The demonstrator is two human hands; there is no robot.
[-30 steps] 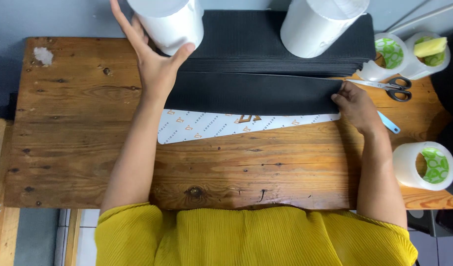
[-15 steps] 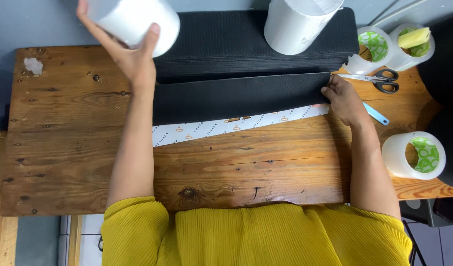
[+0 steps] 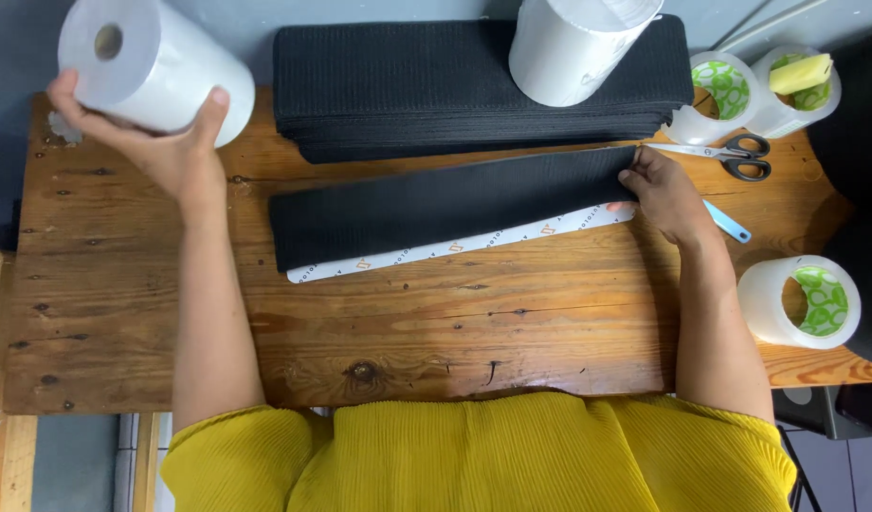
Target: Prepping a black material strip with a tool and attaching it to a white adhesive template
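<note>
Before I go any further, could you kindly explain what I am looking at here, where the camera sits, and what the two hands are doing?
There is no machine here: a person in a yellow top works with bare hands, and the single camera is worn on their head, looking straight down at a wooden table. The left hand holds a white roll lifted at the table's far left corner. The right hand presses on the end of a black strip, which lies on a white printed strip. Behind it sits a stack of black strips with a second white roll standing on it. To the right lie scissors and three tape rolls.
</note>
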